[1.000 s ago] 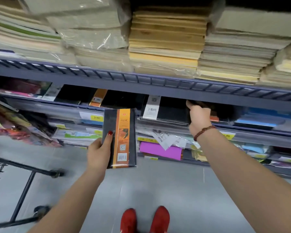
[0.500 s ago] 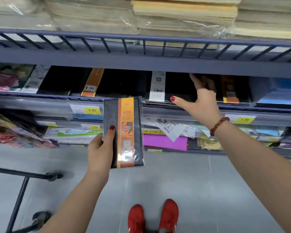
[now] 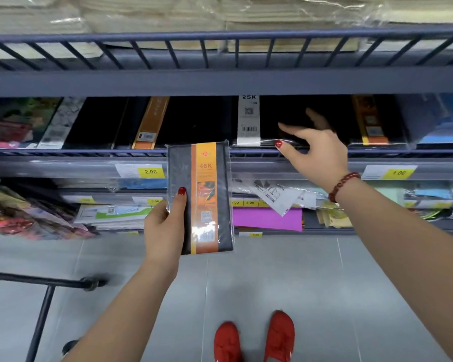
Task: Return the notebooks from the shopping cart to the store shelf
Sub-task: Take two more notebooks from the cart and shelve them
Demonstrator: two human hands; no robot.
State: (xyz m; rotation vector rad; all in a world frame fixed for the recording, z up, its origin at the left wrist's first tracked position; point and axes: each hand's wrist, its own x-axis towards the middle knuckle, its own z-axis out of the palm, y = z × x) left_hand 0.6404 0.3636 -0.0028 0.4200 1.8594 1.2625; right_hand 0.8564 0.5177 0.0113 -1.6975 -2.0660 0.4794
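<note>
Our left hand (image 3: 165, 226) pinches the shrink-wrapped grey notebook with its orange band (image 3: 200, 197) upright, label readable, while our spread, empty right hand (image 3: 317, 152) clears room at the grey metal shelf's front edge (image 3: 89, 152).

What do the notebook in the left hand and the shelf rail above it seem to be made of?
The notebook, held by the left hand, looks like a dark grey paper or card cover with an orange printed band, sealed in clear plastic film: glare and loose edges show. The shelf rail looks like painted metal, blue-grey and matte, with thin straight bars.
</note>
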